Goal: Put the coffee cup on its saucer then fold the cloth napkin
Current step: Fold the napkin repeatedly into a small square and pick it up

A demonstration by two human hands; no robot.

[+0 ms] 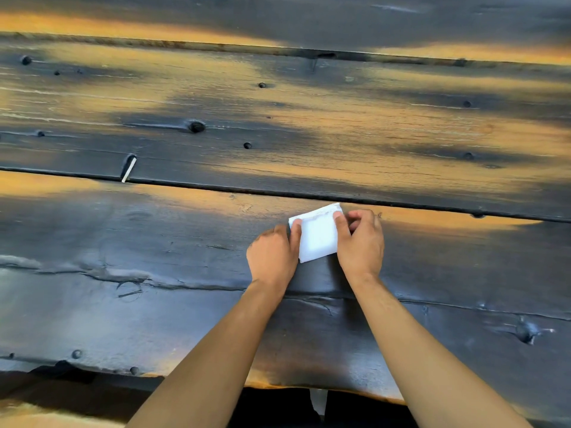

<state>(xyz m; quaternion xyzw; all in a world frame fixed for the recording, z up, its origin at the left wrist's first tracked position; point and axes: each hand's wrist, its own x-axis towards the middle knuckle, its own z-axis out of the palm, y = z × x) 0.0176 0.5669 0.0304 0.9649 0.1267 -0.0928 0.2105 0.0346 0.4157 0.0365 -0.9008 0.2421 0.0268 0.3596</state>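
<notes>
- Nearest, the left hand (272,257) and right hand (360,242) pinch opposite edges of the napkin (318,236), each with thumb on top.
- Already a small folded rectangle on the tabletop (154,304), it looks nearly finished.
- Beyond, no cup or saucer in view.

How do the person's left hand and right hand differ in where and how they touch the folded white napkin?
The left hand grips the napkin at its left edge; the right hand grips its right edge. The left thumb reaches the far-left corner; the right reaches the far-right. Both hold it on the wooden table.
</notes>
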